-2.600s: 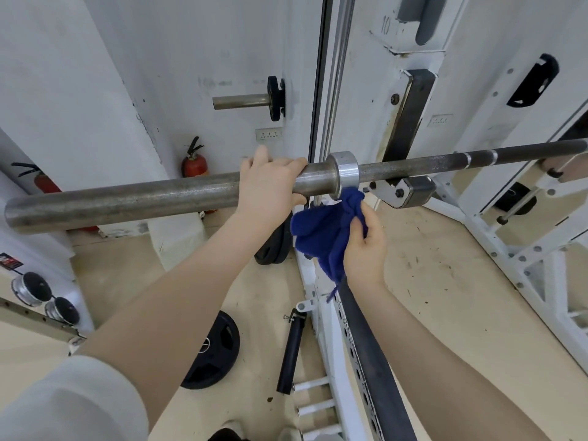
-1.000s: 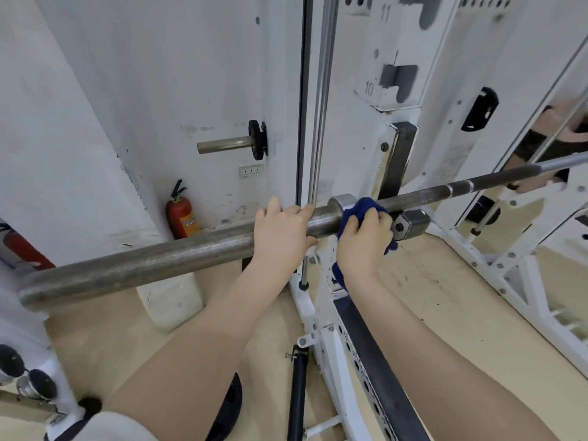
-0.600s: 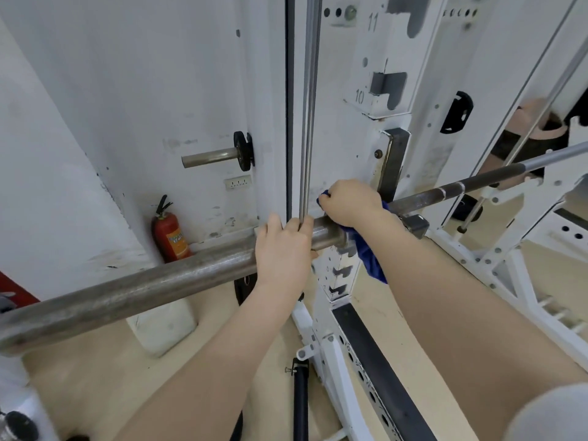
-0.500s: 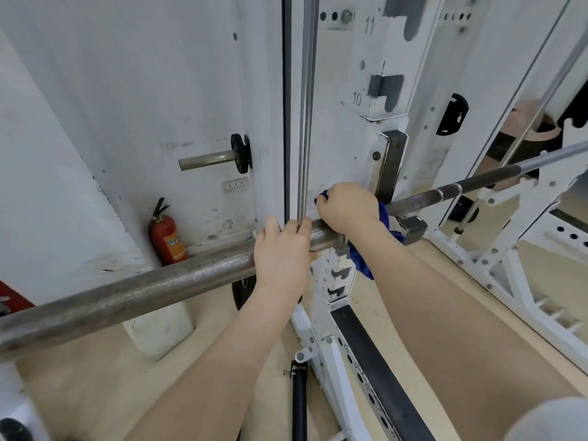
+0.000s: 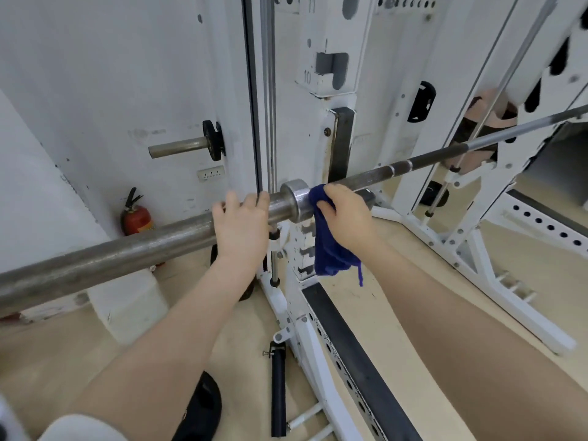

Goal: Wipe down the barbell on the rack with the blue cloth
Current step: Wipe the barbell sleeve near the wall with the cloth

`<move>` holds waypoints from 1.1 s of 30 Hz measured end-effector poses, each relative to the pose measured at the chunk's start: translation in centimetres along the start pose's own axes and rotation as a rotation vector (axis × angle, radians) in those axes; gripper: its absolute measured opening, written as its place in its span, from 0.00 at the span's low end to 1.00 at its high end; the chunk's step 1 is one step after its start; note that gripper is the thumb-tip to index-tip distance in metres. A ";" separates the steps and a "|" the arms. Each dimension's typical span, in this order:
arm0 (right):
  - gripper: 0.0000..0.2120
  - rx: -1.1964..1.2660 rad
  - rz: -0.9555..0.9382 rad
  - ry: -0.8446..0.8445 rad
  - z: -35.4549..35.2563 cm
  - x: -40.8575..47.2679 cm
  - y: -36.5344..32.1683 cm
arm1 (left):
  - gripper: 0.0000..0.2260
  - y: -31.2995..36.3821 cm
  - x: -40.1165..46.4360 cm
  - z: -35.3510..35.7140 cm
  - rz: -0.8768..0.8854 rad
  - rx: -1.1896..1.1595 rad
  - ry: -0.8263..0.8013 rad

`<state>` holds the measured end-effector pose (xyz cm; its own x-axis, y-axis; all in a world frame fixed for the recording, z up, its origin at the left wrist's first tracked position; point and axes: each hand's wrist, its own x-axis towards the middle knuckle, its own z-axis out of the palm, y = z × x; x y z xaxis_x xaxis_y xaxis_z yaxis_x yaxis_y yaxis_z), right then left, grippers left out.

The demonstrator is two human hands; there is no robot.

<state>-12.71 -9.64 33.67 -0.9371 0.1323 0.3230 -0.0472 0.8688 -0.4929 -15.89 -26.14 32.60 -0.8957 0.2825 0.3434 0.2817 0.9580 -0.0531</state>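
**Cloth at the collar of the racked bar**

The barbell (image 5: 133,254) lies across the white rack (image 5: 331,144), running from 8 o'clock up toward 2 o'clock. The left hand (image 5: 240,229) grips its thick sleeve, fingers curled over the top, just left of the steel collar (image 5: 294,203). The right hand (image 5: 345,216) clutches the blue cloth (image 5: 327,246) against the bar right beside the collar; the loose end hangs below. A red fire extinguisher (image 5: 136,216) stands by the wall at 9 o'clock.

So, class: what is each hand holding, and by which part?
The left hand grips the barbell on its thick sleeve beside the collar. The right hand holds the cloth by its top, against the bar.
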 end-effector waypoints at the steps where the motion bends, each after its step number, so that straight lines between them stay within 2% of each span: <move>1: 0.09 0.101 0.066 -0.006 -0.8 -0.1 0.5 | 0.21 0.3 -0.1 0.0 -0.023 0.000 -0.004; 5: 0.12 0.591 0.326 0.070 -3.3 -1.7 2.2 | 0.21 1.6 -0.6 0.1 -0.122 0.005 -0.005; 8: 0.15 0.935 0.428 -0.017 -5.3 -3.3 2.8 | 0.26 3.1 -0.8 -0.4 -0.210 -0.002 -0.041; 10: 0.17 0.941 0.370 -0.086 -6.3 -4.2 3.4 | 0.29 4.6 -1.3 -0.7 -0.223 -0.030 -0.016; 14: 0.18 0.857 0.223 -0.150 -7.7 -4.9 5.0 | 0.30 8.1 -1.7 -0.8 -0.116 -0.115 0.080; 16: 0.19 0.756 0.149 -0.151 -7.6 -4.6 5.5 | 0.32 8.7 -0.9 -0.9 -0.105 -0.094 0.097; 19: 0.18 0.473 -0.026 -0.079 -6.5 -3.3 5.1 | 0.35 8.9 0.9 -0.9 -0.161 -0.066 0.056; 21: 0.17 0.259 -0.170 0.002 -5.5 -1.6 4.6 | 0.35 8.7 1.9 -0.6 -0.151 -0.038 0.004; 23: 0.22 0.000 -0.251 0.014 -4.2 0.1 4.3 | 0.32 8.2 2.5 -0.1 -0.119 -0.018 0.012; 25: 0.24 -0.256 -0.297 -0.033 -3.0 1.9 4.0 | 0.30 7.6 2.8 0.6 -0.079 -0.024 0.063; 28: 0.21 -0.625 -0.444 -0.125 -1.0 4.2 3.2 | 0.30 6.9 2.7 1.6 -0.026 -0.094 0.114; 30: 0.19 -0.723 -0.508 -0.169 -0.5 5.7 2.9 | 0.31 6.7 2.8 1.8 -0.003 -0.121 0.113; 33: 0.13 -0.714 -0.603 -0.308 -1.2 8.2 3.0 | 0.33 6.6 2.9 2.0 -0.001 -0.132 0.097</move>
<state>-20.12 -5.33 35.80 -0.8784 -0.4702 0.0851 -0.4224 0.8474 0.3217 -17.32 -18.91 31.35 -0.8607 0.2689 0.4323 0.3287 0.9419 0.0685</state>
